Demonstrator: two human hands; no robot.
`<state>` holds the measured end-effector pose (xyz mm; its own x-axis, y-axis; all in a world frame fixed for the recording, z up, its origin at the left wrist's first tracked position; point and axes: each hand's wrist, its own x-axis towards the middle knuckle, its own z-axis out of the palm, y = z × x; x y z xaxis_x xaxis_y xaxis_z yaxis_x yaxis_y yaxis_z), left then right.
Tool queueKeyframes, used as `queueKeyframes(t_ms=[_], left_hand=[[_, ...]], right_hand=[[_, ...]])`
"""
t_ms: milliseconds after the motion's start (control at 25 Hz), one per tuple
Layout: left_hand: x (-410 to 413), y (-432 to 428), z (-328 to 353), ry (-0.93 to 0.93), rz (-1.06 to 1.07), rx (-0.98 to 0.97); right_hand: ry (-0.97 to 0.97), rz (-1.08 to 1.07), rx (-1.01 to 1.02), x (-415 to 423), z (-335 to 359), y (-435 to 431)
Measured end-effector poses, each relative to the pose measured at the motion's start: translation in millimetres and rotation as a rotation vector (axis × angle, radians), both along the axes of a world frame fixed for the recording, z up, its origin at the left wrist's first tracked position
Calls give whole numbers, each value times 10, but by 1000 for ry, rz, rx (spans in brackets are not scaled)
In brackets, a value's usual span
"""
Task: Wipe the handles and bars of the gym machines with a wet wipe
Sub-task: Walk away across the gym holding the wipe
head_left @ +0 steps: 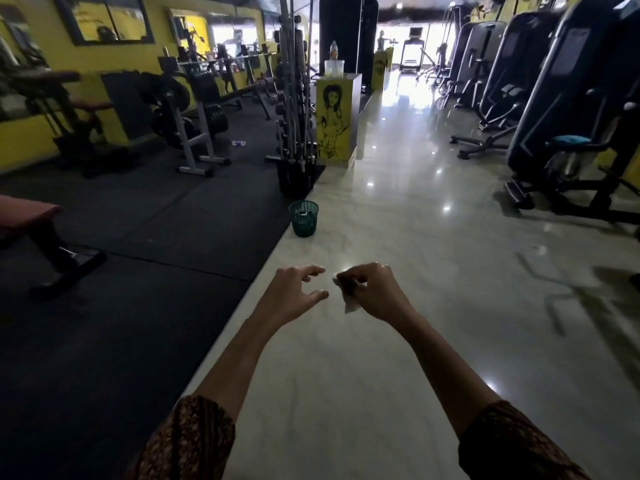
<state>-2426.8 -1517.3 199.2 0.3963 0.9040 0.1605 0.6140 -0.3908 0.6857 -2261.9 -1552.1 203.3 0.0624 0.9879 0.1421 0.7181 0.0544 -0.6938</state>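
One white wet wipe [350, 305] is hanging from my right hand [375, 292], pinched at its top; my left hand [294, 294] is hovering beside it, fingers spread, empty. Limp and light, I'm judging it needs bunching.

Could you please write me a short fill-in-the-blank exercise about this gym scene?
1. The right hand pinches a crumpled white wet wipe; the left hand holds ____.
2. The small mesh waste bin on the floor ahead is ____ in colour.
3. That bin stands on the pale glossy floor, beside the edge of the ____ rubber mat.
Missing words: nothing; green; black.
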Motion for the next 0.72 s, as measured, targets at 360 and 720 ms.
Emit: queueKeyframes(t_ms=[360, 720], left_hand=[[616, 2464, -287, -72, 88, -37], [1243, 5427, -204, -87, 42, -10]], right_hand=[[-21, 46, -21, 724, -150, 2516], [9, 19, -11, 1253, -98, 5367]])
